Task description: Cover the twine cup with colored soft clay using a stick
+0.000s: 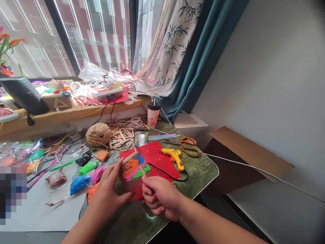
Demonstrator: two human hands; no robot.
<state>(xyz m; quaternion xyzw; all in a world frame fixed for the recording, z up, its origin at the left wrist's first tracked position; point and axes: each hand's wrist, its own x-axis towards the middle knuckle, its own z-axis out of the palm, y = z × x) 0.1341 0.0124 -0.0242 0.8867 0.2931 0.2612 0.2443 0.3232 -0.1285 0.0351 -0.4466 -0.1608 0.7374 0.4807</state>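
Your left hand [109,189] spreads beside the clay-daubed container [132,171], your right hand [162,196], pinching a craft stick [142,170], probably smears; next, stroke evenly.

Stick [142,170] looks wood, glue gun [173,153] smooth plast., twine ball [98,135] v. rough.

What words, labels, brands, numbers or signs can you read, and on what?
No text is clear enough to quote.
Drink cup: printed label, too small to read.
Glue gun: label on its body, too blurred to read.
Any other marks: too small or blurred.
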